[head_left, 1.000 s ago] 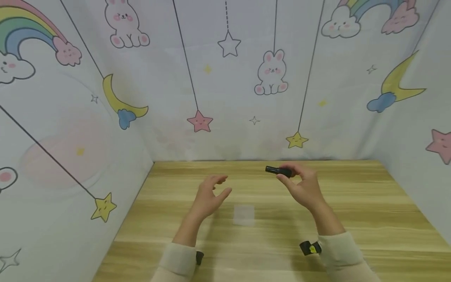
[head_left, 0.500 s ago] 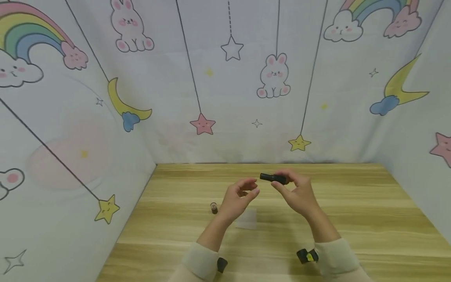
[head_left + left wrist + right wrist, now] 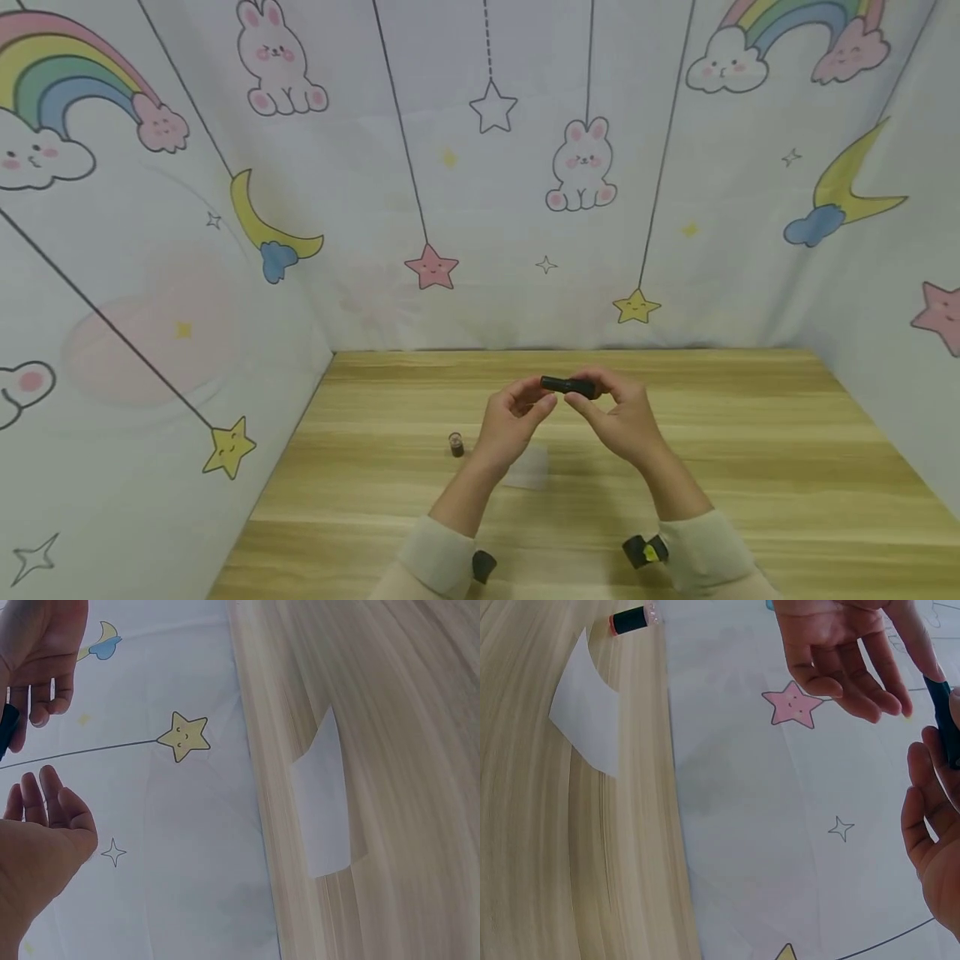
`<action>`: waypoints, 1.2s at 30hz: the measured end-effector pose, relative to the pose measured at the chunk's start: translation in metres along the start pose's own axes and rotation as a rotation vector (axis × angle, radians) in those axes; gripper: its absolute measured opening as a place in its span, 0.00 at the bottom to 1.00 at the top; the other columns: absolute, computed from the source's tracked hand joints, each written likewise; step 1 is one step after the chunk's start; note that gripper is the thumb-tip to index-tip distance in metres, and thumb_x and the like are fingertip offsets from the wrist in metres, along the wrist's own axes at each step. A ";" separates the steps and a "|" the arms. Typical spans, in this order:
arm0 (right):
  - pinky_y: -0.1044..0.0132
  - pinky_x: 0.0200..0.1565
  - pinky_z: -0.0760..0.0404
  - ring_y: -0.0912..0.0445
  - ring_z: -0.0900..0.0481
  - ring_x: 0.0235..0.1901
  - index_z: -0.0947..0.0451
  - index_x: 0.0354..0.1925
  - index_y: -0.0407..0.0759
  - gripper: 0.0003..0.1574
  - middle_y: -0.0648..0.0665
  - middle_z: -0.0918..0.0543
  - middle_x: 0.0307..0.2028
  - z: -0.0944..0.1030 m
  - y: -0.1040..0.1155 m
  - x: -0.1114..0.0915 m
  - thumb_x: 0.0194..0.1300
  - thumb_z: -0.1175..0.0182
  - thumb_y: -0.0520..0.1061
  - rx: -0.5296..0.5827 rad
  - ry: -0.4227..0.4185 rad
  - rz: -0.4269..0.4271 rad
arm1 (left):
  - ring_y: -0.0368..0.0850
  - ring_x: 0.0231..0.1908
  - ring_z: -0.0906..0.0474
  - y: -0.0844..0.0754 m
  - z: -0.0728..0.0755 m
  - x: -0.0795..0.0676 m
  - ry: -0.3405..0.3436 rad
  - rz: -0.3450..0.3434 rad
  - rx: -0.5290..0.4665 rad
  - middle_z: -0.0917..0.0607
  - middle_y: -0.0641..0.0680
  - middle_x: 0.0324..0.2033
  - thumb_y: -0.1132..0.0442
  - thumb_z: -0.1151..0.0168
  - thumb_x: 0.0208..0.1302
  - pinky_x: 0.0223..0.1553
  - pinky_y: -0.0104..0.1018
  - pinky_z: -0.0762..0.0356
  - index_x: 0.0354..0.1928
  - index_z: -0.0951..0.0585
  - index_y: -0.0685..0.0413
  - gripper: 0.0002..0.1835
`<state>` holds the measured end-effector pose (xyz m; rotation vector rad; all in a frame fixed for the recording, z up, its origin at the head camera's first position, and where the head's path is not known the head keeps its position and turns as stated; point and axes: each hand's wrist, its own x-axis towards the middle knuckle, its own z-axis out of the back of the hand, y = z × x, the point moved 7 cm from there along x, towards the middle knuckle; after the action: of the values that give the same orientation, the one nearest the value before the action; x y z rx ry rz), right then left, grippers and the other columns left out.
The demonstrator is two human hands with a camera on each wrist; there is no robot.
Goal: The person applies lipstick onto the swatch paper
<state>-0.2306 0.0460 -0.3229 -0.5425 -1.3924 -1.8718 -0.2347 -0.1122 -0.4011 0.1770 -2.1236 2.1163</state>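
My right hand (image 3: 626,421) pinches a small black tube (image 3: 577,387) between thumb and fingers, well above the table. The tube lies nearly level, its narrower end toward the left. At that end, my left hand (image 3: 510,425) has its index fingertip and thumb right at the tube; its other fingers are loosely bent and hold nothing. In the right wrist view one left-hand fingertip meets the end of the dark tube (image 3: 946,724). In the left wrist view only a piece of the tube (image 3: 7,729) shows at the edge, beside the right-hand fingers.
A small dark cylinder (image 3: 456,445) with a clear top stands on the wooden table (image 3: 360,500), left of the left hand. A white paper square (image 3: 528,468) lies below the hands, partly covered by the left wrist. Patterned cloth walls (image 3: 480,208) enclose the table.
The left hand has moved right and up to the tube's narrow end. The right hand has brought the tube left and slightly down. The small cylinder, hidden at first, has come into view.
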 end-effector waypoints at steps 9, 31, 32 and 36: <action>0.68 0.37 0.21 0.61 0.22 0.30 0.18 0.40 0.30 0.15 0.39 0.14 0.33 -0.006 0.002 -0.001 0.53 0.30 0.22 0.009 0.019 -0.023 | 0.41 0.44 0.17 -0.006 -0.001 -0.001 -0.014 -0.012 -0.040 0.13 0.53 0.42 0.63 0.33 0.69 0.51 0.35 0.20 0.52 0.17 0.64 0.14; 0.70 0.36 0.21 0.61 0.21 0.30 0.18 0.42 0.30 0.13 0.38 0.14 0.33 -0.011 -0.001 -0.003 0.57 0.34 0.22 0.069 0.047 -0.032 | 0.41 0.43 0.18 -0.016 -0.003 -0.003 -0.012 -0.080 -0.129 0.14 0.49 0.42 0.66 0.34 0.69 0.51 0.33 0.20 0.52 0.18 0.68 0.15; 0.70 0.36 0.21 0.61 0.21 0.30 0.18 0.42 0.30 0.13 0.38 0.14 0.33 -0.011 -0.001 -0.003 0.58 0.35 0.22 0.079 0.051 -0.027 | 0.41 0.44 0.18 -0.016 -0.003 -0.003 -0.012 -0.082 -0.131 0.14 0.49 0.42 0.66 0.34 0.69 0.51 0.33 0.20 0.52 0.18 0.68 0.14; 0.68 0.35 0.20 0.60 0.20 0.29 0.18 0.42 0.30 0.13 0.38 0.14 0.33 -0.013 -0.002 -0.005 0.60 0.37 0.21 0.094 0.065 -0.018 | 0.41 0.44 0.18 -0.014 -0.001 -0.003 -0.015 -0.085 -0.127 0.15 0.50 0.41 0.66 0.34 0.69 0.52 0.33 0.21 0.51 0.18 0.70 0.14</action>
<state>-0.2275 0.0358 -0.3317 -0.4205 -1.4390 -1.8116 -0.2289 -0.1110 -0.3879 0.2645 -2.2088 1.9327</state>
